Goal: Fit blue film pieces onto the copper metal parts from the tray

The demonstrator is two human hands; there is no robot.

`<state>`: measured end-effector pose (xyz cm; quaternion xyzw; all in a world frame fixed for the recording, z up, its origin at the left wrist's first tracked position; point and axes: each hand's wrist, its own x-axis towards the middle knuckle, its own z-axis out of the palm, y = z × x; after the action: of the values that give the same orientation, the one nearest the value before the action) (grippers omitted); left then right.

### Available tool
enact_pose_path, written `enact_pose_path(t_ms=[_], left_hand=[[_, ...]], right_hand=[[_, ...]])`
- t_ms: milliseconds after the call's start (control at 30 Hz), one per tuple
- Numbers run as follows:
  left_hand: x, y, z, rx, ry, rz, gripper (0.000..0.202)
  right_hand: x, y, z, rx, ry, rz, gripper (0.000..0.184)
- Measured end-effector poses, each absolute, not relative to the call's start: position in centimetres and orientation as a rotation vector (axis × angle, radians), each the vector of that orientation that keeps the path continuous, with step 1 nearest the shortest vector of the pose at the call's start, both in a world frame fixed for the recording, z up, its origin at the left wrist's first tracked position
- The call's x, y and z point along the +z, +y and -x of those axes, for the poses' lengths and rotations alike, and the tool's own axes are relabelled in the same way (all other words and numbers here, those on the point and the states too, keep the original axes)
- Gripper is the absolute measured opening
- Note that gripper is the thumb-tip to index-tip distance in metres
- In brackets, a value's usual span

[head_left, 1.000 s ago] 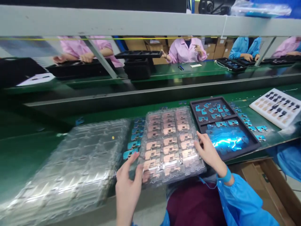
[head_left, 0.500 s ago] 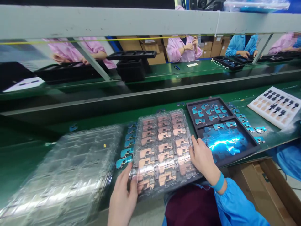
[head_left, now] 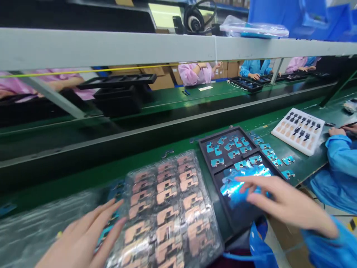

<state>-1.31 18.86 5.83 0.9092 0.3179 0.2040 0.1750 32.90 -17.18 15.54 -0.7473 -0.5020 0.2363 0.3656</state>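
Observation:
A clear plastic tray [head_left: 167, 212] full of copper-coloured parts lies on the green bench in front of me. My left hand [head_left: 86, 234] is by its left side with fingers stretched and apart; whether it touches the tray I cannot tell. Under and beside those fingers are blue parts [head_left: 117, 186], partly hidden. My right hand [head_left: 281, 201] reaches over the black divided tray [head_left: 214, 182], fingers extended and blurred, with nothing seen in them. Below that hand, shiny blue film pieces [head_left: 234, 186] fill the near compartment. Blue-faced parts [head_left: 232, 154] lie in the far compartment.
More blue parts [head_left: 269, 152] lie right of the black tray. Farther right is a white tray [head_left: 299, 130] with black and tan pieces. A co-worker's blue sleeve [head_left: 340, 152] is at the right edge. Blurred clear trays [head_left: 55, 219] lie at left; a grey shelf beam [head_left: 125, 50] crosses above.
Both hands have come off the clear tray's sides. My right hand has moved right, over the black tray; my left has opened. The view has turned right.

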Motion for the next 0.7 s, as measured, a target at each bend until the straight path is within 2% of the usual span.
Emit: enact_pose_path(t_ms=[67,133,200,333,500,700], left_hand=[[7.9,20.4,-5.4,0.540,0.719,-2.699,0.037],[8.8,22.2,-13.6,0.521,0.557,-2.735,0.038],[8.2,24.3,-21.7,0.415,0.460,-2.737,0.037],[3.9,28.8,-33.0,0.230,0.438,-2.713,0.033],[-0.7,32.2,-36.3,0.123,0.401,-2.667,0.035],[-1.3,33.2,-36.1,0.079,0.432,-2.562,0.027]], right_hand=[[17.9,-17.9,-39.2,0.501,-1.218,1.919,0.038],[17.6,-16.1,-46.8,0.303,-1.129,1.966,0.036],[15.0,-12.2,-54.2,0.188,-1.030,2.114,0.025],[7.0,-3.3,-63.9,0.273,-0.974,2.271,0.008],[0.8,2.1,-68.2,0.257,-1.120,2.269,0.017],[-0.4,4.4,-71.0,0.355,-1.346,2.268,0.039]])
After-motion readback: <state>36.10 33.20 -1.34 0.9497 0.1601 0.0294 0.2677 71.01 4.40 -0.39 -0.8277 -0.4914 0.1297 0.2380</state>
